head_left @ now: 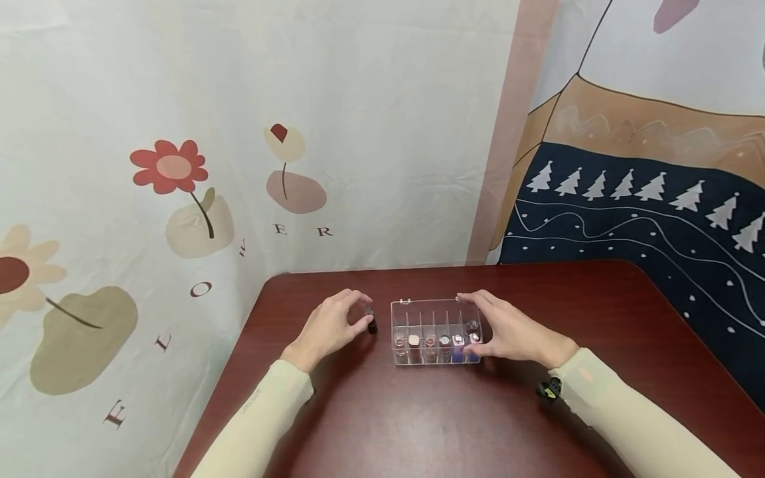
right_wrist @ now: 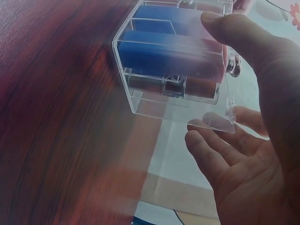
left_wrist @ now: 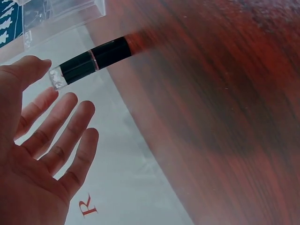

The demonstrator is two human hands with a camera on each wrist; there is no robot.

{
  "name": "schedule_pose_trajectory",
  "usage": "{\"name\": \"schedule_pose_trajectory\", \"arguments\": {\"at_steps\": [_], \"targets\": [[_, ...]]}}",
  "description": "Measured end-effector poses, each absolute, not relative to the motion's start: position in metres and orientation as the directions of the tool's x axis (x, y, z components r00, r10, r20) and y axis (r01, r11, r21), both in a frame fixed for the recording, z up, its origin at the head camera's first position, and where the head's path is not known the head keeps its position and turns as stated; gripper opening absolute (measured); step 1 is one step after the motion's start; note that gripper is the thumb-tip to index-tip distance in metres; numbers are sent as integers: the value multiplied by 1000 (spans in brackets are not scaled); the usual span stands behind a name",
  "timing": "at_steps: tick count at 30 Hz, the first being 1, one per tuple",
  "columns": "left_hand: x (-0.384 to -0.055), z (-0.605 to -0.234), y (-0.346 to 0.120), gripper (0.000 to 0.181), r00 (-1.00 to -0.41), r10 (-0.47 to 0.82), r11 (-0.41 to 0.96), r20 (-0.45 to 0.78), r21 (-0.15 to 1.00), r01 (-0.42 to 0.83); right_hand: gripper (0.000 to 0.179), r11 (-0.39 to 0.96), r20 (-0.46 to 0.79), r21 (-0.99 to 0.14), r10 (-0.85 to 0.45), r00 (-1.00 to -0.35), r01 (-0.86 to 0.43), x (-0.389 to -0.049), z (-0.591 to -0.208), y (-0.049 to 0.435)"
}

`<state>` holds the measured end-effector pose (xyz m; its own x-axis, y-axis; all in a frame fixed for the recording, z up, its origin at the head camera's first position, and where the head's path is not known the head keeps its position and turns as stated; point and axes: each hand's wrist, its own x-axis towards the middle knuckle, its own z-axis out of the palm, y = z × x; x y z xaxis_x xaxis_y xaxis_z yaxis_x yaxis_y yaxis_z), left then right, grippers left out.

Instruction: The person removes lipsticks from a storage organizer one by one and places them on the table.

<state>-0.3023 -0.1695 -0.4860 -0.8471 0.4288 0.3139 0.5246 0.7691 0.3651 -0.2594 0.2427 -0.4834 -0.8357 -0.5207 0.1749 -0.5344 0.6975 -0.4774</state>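
Black tube, smooth, round, clear-ended, left of the box, appears to stand upright on the table, glossy dark-red wood grain. Left hand pinches the tube's clear end between thumb and fingertips; upright pose likely leaves that end easy to reach. Next, clear box: hard see-through plastic, rectangular, slots keeping small bottles apart. Right hand grips its right end, thumb in front, fingers behind, presumably for steadiness.
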Motion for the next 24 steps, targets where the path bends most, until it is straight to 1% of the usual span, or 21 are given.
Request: {"name": "schedule_pose_trajectory", "arguments": {"at_steps": [6, 10, 16, 20, 24], "targets": [[-300, -478, -163, 31, -819, 448, 739, 360, 367, 565, 105, 689, 179, -461, -545, -819, -559, -260, -484, 249], [-298, -472, -156, 30, -791, 467, 713, 397, 360, 602, 109, 691, 172, -448, -556, -813, -567, -260, -483, 254], [-294, -463, -143, 32, -754, 491, 682, 436, 347, 644, 118, 680, 160, -466, -564, -810, -565, -261, -482, 257], [-292, -458, -133, 36, -727, 523, 649, 446, 345, 678, 113, 660, 174, -502, -556, -813, -559, -262, -482, 256], [-291, -454, -121, 45, -696, 566, 608, 442, 346, 714, 106, 635, 184, -538, -554, -812, -555, -264, -483, 256]]}}
